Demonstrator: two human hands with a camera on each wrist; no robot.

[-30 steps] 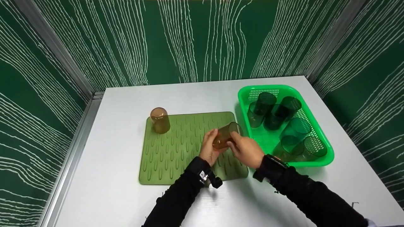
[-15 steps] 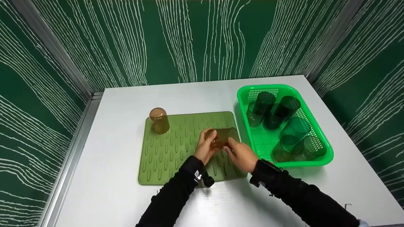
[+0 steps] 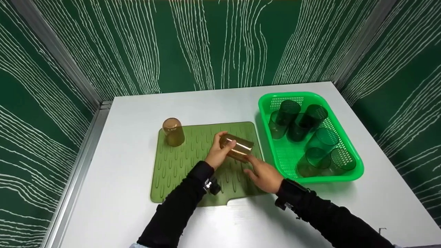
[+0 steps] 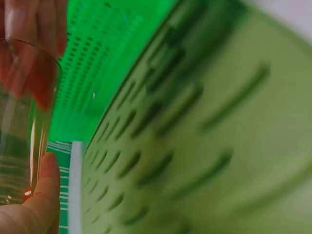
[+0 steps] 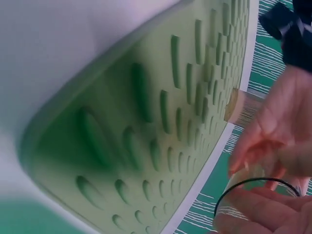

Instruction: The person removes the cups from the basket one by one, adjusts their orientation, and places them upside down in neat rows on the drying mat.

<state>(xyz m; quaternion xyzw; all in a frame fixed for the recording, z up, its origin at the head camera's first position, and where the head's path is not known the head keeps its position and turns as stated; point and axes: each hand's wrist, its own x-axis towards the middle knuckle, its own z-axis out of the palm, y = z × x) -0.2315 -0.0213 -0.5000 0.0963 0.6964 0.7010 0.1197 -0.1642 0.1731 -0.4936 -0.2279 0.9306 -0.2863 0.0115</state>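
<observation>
My left hand (image 3: 216, 153) grips an amber drinking glass (image 3: 244, 146) near its closed end, thumb on top. The glass is held tilted above a green ribbed drying mat (image 3: 186, 179), its mouth toward the right. At the rim, fingers of my right hand (image 3: 267, 176) touch the glass, the thumb standing apart below. In the left wrist view the clear wall of the glass (image 4: 17, 117) shows at the left edge. A second amber glass (image 3: 174, 133) stands upside down on the mat's far left corner.
A bright green plastic basket (image 3: 267, 113) stands right of the mat, holding several dark, green and smoky glasses (image 3: 325, 139). White tabletop (image 3: 206, 105) surrounds both. Green walls with white wavy lines (image 3: 213, 44) rise behind and at the sides.
The held glass has turned and moved slightly left with my left hand, its mouth now tipped lower. My right hand has loosened from its hold, leaving fingers at the rim.
</observation>
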